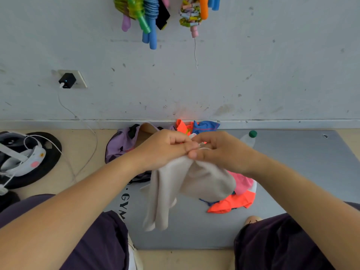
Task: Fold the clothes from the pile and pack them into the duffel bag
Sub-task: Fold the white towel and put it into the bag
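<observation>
A beige garment (175,184) hangs in the air above the grey mat (292,162). My left hand (165,147) and my right hand (216,149) meet at its top edge, and both pinch the cloth. Under it on the mat lies the pile: a pink piece (242,182) and a neon orange piece (231,205). More orange and blue clothes (196,126) lie by the wall. The lilac duffel bag (120,143) stands open behind my left hand, partly hidden by it.
A clear bottle with a green cap (250,138) lies on the mat at the back. A headset with white cables (21,156) rests on a black disc at the left. Jump ropes (148,14) hang on the wall. My knees (282,244) frame the mat.
</observation>
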`<state>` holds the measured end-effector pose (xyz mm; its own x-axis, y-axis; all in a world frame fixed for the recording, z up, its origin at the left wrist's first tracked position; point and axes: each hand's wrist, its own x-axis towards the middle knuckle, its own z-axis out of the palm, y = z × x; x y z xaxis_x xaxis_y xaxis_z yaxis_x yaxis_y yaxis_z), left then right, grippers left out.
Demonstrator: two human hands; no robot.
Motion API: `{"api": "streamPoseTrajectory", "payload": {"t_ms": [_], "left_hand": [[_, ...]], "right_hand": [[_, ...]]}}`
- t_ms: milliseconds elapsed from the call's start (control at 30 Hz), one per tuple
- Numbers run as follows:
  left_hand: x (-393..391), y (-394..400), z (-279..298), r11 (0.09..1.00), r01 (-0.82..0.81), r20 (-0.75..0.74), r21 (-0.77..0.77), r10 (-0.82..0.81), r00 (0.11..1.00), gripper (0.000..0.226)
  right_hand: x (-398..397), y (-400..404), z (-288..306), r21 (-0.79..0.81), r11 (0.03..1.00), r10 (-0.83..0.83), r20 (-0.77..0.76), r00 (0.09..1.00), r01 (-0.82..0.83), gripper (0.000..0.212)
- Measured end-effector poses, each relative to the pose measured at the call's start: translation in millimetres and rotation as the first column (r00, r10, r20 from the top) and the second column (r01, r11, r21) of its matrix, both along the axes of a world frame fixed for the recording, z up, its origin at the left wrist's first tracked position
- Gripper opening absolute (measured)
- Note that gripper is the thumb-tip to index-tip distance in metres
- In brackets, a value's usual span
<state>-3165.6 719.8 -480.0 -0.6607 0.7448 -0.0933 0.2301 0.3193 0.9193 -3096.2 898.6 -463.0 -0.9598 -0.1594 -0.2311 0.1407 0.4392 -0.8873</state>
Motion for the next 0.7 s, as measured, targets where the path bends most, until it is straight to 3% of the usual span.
{"api": "streamPoseTrajectory", "payload": {"t_ms": [167,300,367,467,600,700], "left_hand": [[-4.4,-6.8,5.7,0.998,-0.046,-0.036,-0.034,0.045,0.998,0.028],[-15.1,-18.6,10.7,0.969,-0.03,-0.079,-0.244,0.011,0.997,0.04],[-15.7,-22.1,11.1,0.941,0.01,-0.119,-0.339,-0.054,0.991,0.041],[-10.2,-20.8,9.4,0.946,0.007,-0.194,-0.323,-0.074,0.978,0.041],[-4.4,-14.9,8.3,0.981,0.026,-0.172,-0.193,-0.06,0.983,0.041],[-0.9,-11.7,9.4,0.991,0.06,-0.16,-0.119,-0.079,0.984,0.031]], "right_hand": [[-9.3,19.6,-1.6,0.054,0.971,-0.226,-0.088,0.97,0.231,0.022],[-15.9,47.5,-2.7,0.103,0.866,-0.471,-0.159,0.868,0.489,0.022],[-15.7,55.3,-3.8,0.103,0.837,-0.519,-0.156,0.84,0.537,0.02],[-10.4,48.0,-1.9,0.083,0.895,-0.427,-0.129,0.895,0.439,0.019],[2.1,16.5,-0.3,0.079,0.994,-0.07,-0.067,0.995,0.076,0.045],[3.7,1.1,-4.5,0.134,0.991,0.012,-0.137,0.99,0.007,0.021]]}}
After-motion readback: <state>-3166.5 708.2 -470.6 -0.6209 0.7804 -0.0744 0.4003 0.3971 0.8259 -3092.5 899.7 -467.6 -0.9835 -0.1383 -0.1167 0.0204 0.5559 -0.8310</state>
